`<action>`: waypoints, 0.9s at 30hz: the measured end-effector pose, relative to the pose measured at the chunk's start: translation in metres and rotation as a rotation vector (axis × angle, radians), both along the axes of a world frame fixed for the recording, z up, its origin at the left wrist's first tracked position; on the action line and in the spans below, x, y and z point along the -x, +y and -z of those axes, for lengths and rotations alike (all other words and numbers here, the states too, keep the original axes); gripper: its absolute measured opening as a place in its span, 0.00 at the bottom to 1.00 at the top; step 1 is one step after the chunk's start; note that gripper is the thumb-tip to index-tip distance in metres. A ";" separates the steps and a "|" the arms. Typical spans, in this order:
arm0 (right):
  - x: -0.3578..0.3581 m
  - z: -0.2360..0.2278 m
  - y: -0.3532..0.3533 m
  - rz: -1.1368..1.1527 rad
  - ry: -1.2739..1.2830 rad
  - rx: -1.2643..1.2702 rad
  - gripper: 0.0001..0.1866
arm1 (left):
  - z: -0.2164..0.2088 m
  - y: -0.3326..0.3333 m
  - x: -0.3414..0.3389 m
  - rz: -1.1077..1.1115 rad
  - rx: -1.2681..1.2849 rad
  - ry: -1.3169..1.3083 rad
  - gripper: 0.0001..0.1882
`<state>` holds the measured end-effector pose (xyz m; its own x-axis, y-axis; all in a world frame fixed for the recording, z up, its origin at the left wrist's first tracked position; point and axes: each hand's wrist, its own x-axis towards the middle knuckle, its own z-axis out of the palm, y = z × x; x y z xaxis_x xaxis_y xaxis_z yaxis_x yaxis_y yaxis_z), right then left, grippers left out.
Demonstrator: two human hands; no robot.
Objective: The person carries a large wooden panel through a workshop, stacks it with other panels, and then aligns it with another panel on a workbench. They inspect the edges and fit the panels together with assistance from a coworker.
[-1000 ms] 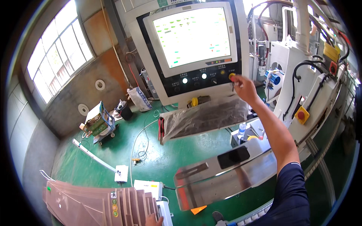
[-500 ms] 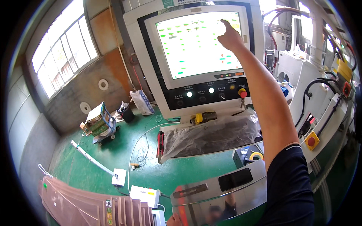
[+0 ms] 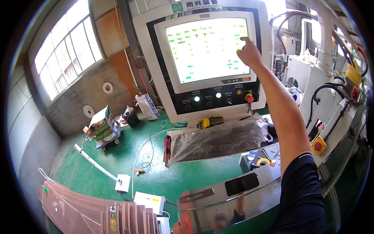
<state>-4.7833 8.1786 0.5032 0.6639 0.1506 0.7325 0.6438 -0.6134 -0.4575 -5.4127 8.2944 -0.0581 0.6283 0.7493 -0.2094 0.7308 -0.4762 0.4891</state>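
My right hand (image 3: 249,54) is raised at the right side of a lit touchscreen (image 3: 206,54) on a machine's control cabinet. Its index finger points at the screen, the other fingers are curled, and nothing is held. Whether the fingertip touches the glass I cannot tell. Low in the picture, part of my left hand (image 3: 179,227) shows beside the left end of a shiny metal cover (image 3: 218,208); most of it is cut off by the lower edge. A black phone (image 3: 241,184) lies on the cover.
Under the screen are lit buttons and a red emergency stop knob (image 3: 249,98). Plastic film (image 3: 222,138) covers a tray below. Brown panels (image 3: 78,208) stand at lower left, a loaded trolley (image 3: 107,126) beyond. Cables (image 3: 150,156) cross the green floor. Machinery is at right.
My right hand has moved down and slightly right, from near the screen's top right to lower along its right side. The view has shifted slightly. My left hand stays at the cover's end.
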 end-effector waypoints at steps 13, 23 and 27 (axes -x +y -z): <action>0.145 0.177 0.033 -0.721 -0.034 0.204 0.13 | -0.074 -0.001 -0.038 -0.140 0.096 -0.134 0.38; 0.418 0.308 -0.035 -1.279 0.412 0.710 0.12 | -0.063 -0.005 -0.033 -0.112 0.061 -0.040 0.40; 0.465 0.330 -0.059 -1.312 0.687 0.512 0.12 | -0.040 -0.002 -0.008 0.048 -0.044 -0.114 0.37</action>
<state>-5.2486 8.1200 0.1737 0.0468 0.9977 0.0482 0.5960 0.0108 -0.8029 -5.4045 8.2927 -0.0181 0.6814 0.7248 -0.1022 0.6478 -0.5322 0.5450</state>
